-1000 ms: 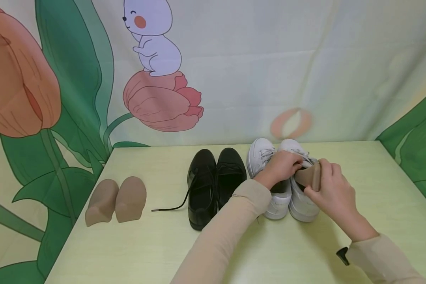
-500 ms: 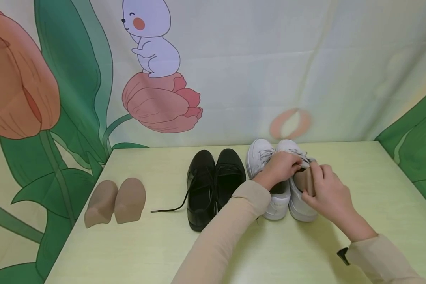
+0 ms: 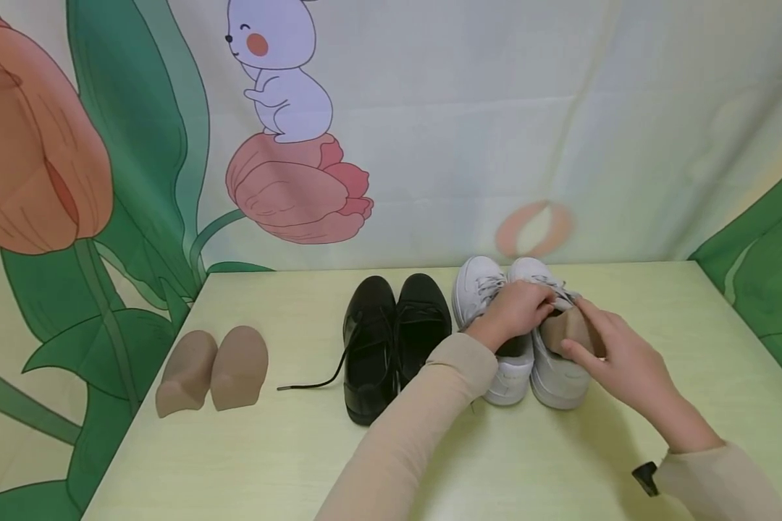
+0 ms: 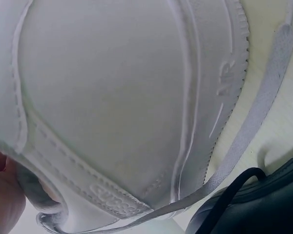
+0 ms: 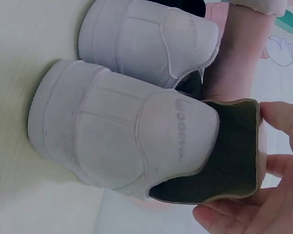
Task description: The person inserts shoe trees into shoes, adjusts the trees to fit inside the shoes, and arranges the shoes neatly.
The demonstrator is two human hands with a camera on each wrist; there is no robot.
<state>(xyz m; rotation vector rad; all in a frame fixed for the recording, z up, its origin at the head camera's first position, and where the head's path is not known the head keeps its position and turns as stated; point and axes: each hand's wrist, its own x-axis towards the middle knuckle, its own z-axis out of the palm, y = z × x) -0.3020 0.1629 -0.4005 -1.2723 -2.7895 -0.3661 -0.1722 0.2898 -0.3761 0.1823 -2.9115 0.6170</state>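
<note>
A pair of white sneakers stands side by side on the table. My left hand (image 3: 518, 310) pinches the tongue area, by the laces, of the right white sneaker (image 3: 560, 383); in the left wrist view its fingers (image 4: 5, 195) show only at the edge. With thumb and fingers, my right hand (image 3: 632, 365) holds a brown shoe insert (image 3: 568, 329) whose front part is inside that sneaker's opening. In the right wrist view the insert's dark hollow side (image 5: 234, 151) faces the camera, sticking out above the heel. The left white sneaker (image 3: 510, 382) lies partly behind my left forearm.
Left of the sneakers stand two black shoes (image 3: 371, 347), one with a loose lace (image 3: 319, 383) on the table (image 3: 287, 463). Two more brown inserts (image 3: 240, 365) lie at the far left. A patterned cloth (image 3: 430, 159) hangs along the back edge.
The insert has moved further into the right sneaker and its angle has turned. My right hand's thumb and fingers have spread wider around it, the wrist shifting right. My left hand stays put.
</note>
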